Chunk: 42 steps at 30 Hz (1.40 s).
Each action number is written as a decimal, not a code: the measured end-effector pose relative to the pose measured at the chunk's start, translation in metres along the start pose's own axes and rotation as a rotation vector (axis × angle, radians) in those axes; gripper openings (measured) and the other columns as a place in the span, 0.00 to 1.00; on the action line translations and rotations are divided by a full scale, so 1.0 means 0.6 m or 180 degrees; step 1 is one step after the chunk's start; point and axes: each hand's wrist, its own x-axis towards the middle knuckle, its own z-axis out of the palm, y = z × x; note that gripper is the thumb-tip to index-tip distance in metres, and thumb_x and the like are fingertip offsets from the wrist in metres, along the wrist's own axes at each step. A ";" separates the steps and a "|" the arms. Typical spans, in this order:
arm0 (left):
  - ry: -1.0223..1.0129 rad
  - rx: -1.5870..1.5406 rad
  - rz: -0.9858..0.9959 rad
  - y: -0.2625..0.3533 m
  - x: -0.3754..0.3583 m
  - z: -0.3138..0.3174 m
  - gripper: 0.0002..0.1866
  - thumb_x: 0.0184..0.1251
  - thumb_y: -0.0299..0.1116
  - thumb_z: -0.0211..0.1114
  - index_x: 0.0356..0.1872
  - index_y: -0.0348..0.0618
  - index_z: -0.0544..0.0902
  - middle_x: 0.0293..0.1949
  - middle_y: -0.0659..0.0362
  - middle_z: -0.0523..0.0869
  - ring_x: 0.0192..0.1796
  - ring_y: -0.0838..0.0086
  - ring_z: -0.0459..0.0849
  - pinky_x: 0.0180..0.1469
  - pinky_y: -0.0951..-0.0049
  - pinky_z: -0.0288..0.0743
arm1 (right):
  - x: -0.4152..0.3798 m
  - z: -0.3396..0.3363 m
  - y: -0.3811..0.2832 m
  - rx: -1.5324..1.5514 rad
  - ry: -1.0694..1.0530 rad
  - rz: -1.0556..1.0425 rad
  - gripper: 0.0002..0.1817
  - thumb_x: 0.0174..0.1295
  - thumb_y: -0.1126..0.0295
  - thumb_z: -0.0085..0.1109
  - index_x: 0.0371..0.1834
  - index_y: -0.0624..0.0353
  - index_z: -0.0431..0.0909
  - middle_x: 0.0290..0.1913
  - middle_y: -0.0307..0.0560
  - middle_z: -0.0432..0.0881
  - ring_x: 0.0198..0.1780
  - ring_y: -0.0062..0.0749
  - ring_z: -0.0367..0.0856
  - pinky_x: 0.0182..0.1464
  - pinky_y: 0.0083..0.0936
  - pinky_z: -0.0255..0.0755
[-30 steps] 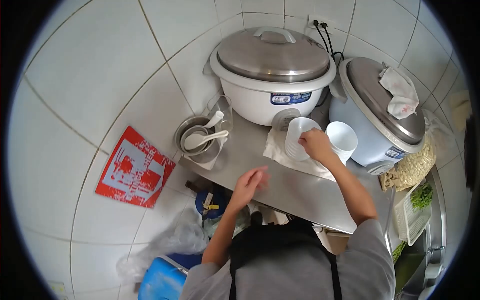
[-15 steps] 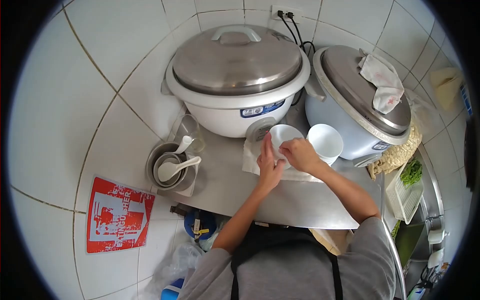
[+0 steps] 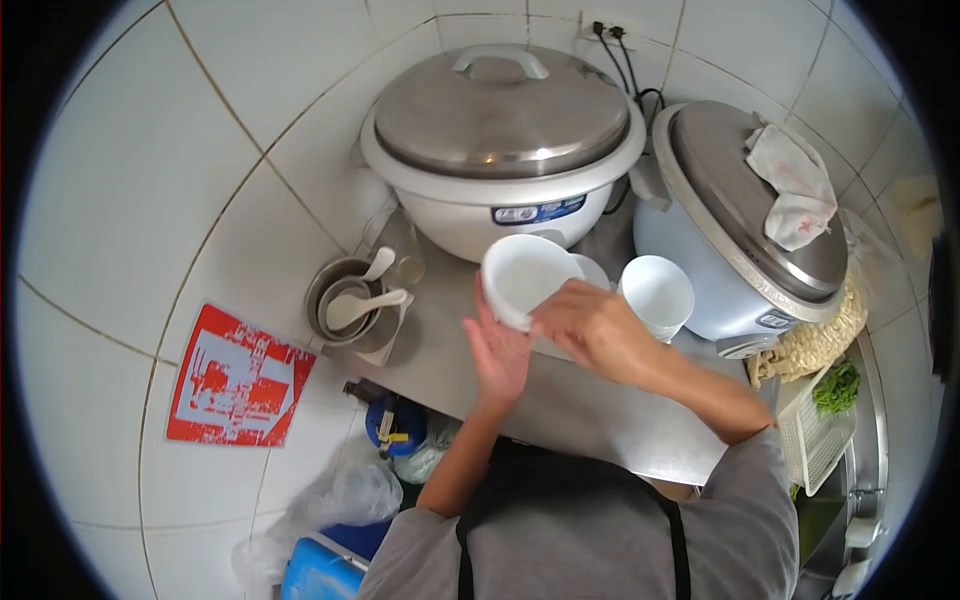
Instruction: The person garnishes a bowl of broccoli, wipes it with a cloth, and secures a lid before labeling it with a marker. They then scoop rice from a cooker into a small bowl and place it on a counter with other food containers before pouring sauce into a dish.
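Note:
A white bowl (image 3: 522, 270) is lifted off the counter and tilted, its inside facing up. My left hand (image 3: 498, 345) supports it from the near left side, with fingers partly hidden behind the wall. The fingers of my right hand (image 3: 600, 335) are closed at the near right rim. Behind the right hand, another white round piece (image 3: 592, 270) shows in part. A stack of white bowls (image 3: 657, 288) stands to the right of it.
Two large rice cookers stand behind, one white (image 3: 460, 215) and one bluish grey (image 3: 690, 255) with a cloth (image 3: 793, 185) on its lid. Metal containers (image 3: 325, 325) with white spoons sit left. A basket (image 3: 825, 440) with greens lies right.
The bowl has come up off the cloth towards me and left, between both hands. My left palm has turned upward. The view has shifted slightly.

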 end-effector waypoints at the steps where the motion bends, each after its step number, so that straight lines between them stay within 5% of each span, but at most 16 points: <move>1: 0.0057 0.0031 0.0051 0.015 -0.010 0.017 0.33 0.68 0.55 0.43 0.69 0.50 0.52 0.68 0.58 0.58 0.70 0.63 0.55 0.69 0.61 0.47 | 0.003 0.001 -0.011 0.0331 -0.0260 -0.0559 0.07 0.51 0.73 0.59 0.33 0.61 0.80 0.37 0.50 0.81 0.42 0.43 0.77 0.42 0.36 0.71; 3: 0.0525 0.0548 -0.0014 0.047 -0.012 0.035 0.39 0.64 0.67 0.31 0.68 0.51 0.55 0.66 0.58 0.61 0.68 0.62 0.59 0.67 0.58 0.53 | 0.056 -0.021 -0.004 -0.0125 0.0468 -0.0785 0.08 0.50 0.72 0.60 0.33 0.61 0.80 0.40 0.48 0.82 0.43 0.43 0.77 0.45 0.36 0.71; 4: 0.0260 0.0447 -0.0019 0.061 -0.014 0.022 0.38 0.64 0.66 0.32 0.68 0.50 0.55 0.66 0.58 0.62 0.67 0.62 0.61 0.66 0.57 0.58 | 0.098 -0.031 0.037 0.0710 0.0658 -0.0345 0.09 0.52 0.69 0.60 0.34 0.61 0.80 0.42 0.48 0.81 0.43 0.43 0.76 0.45 0.35 0.71; 5: 0.0365 0.0572 -0.0007 0.068 -0.016 0.014 0.39 0.62 0.69 0.34 0.67 0.53 0.58 0.65 0.60 0.63 0.66 0.61 0.63 0.65 0.56 0.58 | 0.149 -0.071 0.035 0.0053 0.0979 -0.0206 0.10 0.55 0.65 0.59 0.34 0.60 0.81 0.43 0.49 0.81 0.43 0.44 0.76 0.46 0.36 0.70; 6: 0.0465 0.0685 0.0006 0.074 -0.017 0.010 0.40 0.59 0.71 0.36 0.66 0.56 0.60 0.65 0.62 0.64 0.65 0.61 0.64 0.65 0.55 0.59 | 0.209 -0.079 0.094 -0.0994 0.1503 -0.0813 0.13 0.60 0.61 0.54 0.36 0.59 0.81 0.46 0.49 0.80 0.44 0.45 0.75 0.47 0.37 0.70; 9: 0.0129 0.0758 0.0033 0.096 -0.018 0.014 0.41 0.59 0.70 0.36 0.67 0.55 0.57 0.66 0.59 0.61 0.66 0.59 0.63 0.65 0.53 0.58 | 0.345 -0.075 0.236 -0.2001 0.1400 -0.0215 0.23 0.61 0.55 0.51 0.55 0.57 0.71 0.56 0.58 0.71 0.54 0.53 0.70 0.53 0.39 0.67; 11: 0.0023 0.0752 0.0121 0.108 -0.016 0.003 0.42 0.59 0.70 0.36 0.68 0.55 0.54 0.67 0.57 0.60 0.66 0.57 0.62 0.64 0.52 0.58 | 0.413 -0.070 0.307 -0.1620 0.0922 -0.0236 0.27 0.61 0.55 0.52 0.61 0.56 0.65 0.60 0.63 0.66 0.57 0.56 0.68 0.56 0.39 0.65; 14: -0.0217 0.0555 0.0136 0.128 -0.007 -0.008 0.45 0.56 0.70 0.41 0.70 0.55 0.48 0.67 0.51 0.57 0.68 0.50 0.57 0.63 0.48 0.58 | 0.465 -0.070 0.330 -0.1260 0.0168 0.0313 0.25 0.61 0.59 0.51 0.60 0.58 0.67 0.56 0.61 0.71 0.55 0.56 0.71 0.55 0.39 0.66; 20: -0.0562 -0.0167 -0.0024 0.124 -0.001 -0.041 0.47 0.52 0.69 0.49 0.70 0.54 0.49 0.66 0.41 0.56 0.68 0.45 0.53 0.62 0.46 0.60 | 0.490 -0.059 0.371 -0.1448 0.0436 0.0171 0.22 0.54 0.69 0.54 0.55 0.53 0.73 0.47 0.55 0.79 0.51 0.46 0.76 0.52 0.40 0.69; 24: -0.0438 0.0437 -0.0017 0.126 -0.014 -0.028 0.46 0.53 0.68 0.49 0.69 0.53 0.52 0.65 0.44 0.59 0.68 0.44 0.55 0.61 0.45 0.62 | 0.461 -0.093 0.307 -0.1802 0.1353 0.0835 0.19 0.57 0.58 0.53 0.53 0.42 0.74 0.46 0.51 0.78 0.51 0.50 0.75 0.51 0.48 0.68; 27: -0.0419 0.0640 0.0002 0.134 -0.034 -0.057 0.44 0.55 0.68 0.47 0.69 0.53 0.53 0.65 0.46 0.61 0.67 0.44 0.56 0.62 0.46 0.61 | 0.398 -0.231 0.278 -0.2196 0.1216 0.1189 0.16 0.58 0.59 0.51 0.49 0.44 0.76 0.44 0.51 0.79 0.49 0.50 0.76 0.48 0.50 0.70; 28: -0.0356 0.0653 -0.0006 0.140 -0.049 -0.067 0.44 0.55 0.68 0.47 0.69 0.53 0.53 0.65 0.46 0.61 0.67 0.44 0.56 0.62 0.46 0.61 | 0.360 -0.283 0.290 -0.2027 0.1248 0.0995 0.25 0.57 0.64 0.54 0.60 0.51 0.69 0.45 0.57 0.80 0.45 0.48 0.79 0.51 0.35 0.70; 30: 0.0077 0.0772 -0.0081 0.154 -0.080 -0.087 0.49 0.52 0.70 0.49 0.70 0.50 0.49 0.65 0.47 0.61 0.67 0.49 0.58 0.64 0.49 0.58 | 0.267 -0.387 0.347 -0.1637 0.1240 0.0728 0.23 0.60 0.65 0.53 0.59 0.58 0.70 0.50 0.52 0.79 0.51 0.34 0.76 0.55 0.30 0.67; 33: 0.0569 0.0893 0.0044 0.181 -0.140 -0.134 0.47 0.57 0.69 0.44 0.69 0.47 0.50 0.65 0.52 0.62 0.67 0.54 0.61 0.65 0.52 0.58 | 0.121 -0.482 0.382 -0.1870 0.1115 0.1411 0.24 0.61 0.62 0.52 0.58 0.64 0.70 0.56 0.53 0.74 0.59 0.38 0.71 0.61 0.28 0.60; 36: 0.0949 0.0745 0.0172 0.207 -0.184 -0.134 0.44 0.60 0.68 0.38 0.69 0.46 0.50 0.66 0.54 0.62 0.66 0.59 0.63 0.66 0.55 0.57 | -0.009 -0.590 0.568 -0.1902 0.1036 0.1827 0.26 0.61 0.63 0.51 0.60 0.67 0.66 0.60 0.55 0.70 0.63 0.40 0.66 0.64 0.28 0.56; 42: 0.1603 0.0456 0.0395 0.201 -0.212 -0.150 0.35 0.64 0.63 0.38 0.62 0.47 0.66 0.59 0.56 0.72 0.60 0.59 0.71 0.62 0.55 0.63 | -0.054 -0.610 0.666 -0.1904 0.0498 0.2117 0.24 0.64 0.65 0.45 0.60 0.68 0.65 0.59 0.60 0.70 0.62 0.44 0.67 0.62 0.31 0.59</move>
